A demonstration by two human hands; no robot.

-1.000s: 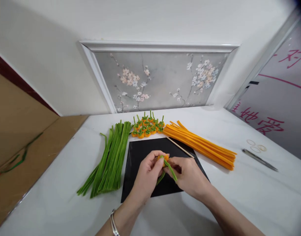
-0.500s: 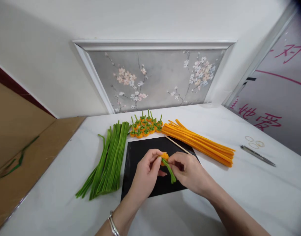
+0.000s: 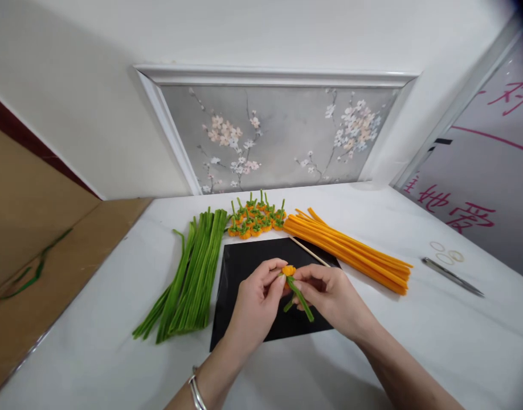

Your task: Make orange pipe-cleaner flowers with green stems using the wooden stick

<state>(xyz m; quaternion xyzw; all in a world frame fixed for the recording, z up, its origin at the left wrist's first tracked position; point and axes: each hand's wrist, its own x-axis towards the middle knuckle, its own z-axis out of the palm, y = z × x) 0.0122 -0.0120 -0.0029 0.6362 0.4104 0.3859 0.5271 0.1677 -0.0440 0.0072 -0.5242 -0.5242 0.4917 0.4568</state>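
Left grip (image 3: 259, 296): orange piece (image 3: 289, 270) is pinched, between both grips.
Right grip (image 3: 336, 296): green strip (image 3: 303, 301) is pinched alongside.
Strip: ends, bunched earlier, are now parted below the grips; fastening seems unfinished.

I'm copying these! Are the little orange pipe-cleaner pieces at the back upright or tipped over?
Upright: the orange pieces sit orange side down, green stems sticking up.

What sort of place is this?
Perhaps an indoor craft corner, going by the green bundle and orange bundle of fuzzy strips, with a framed floral panel behind them.
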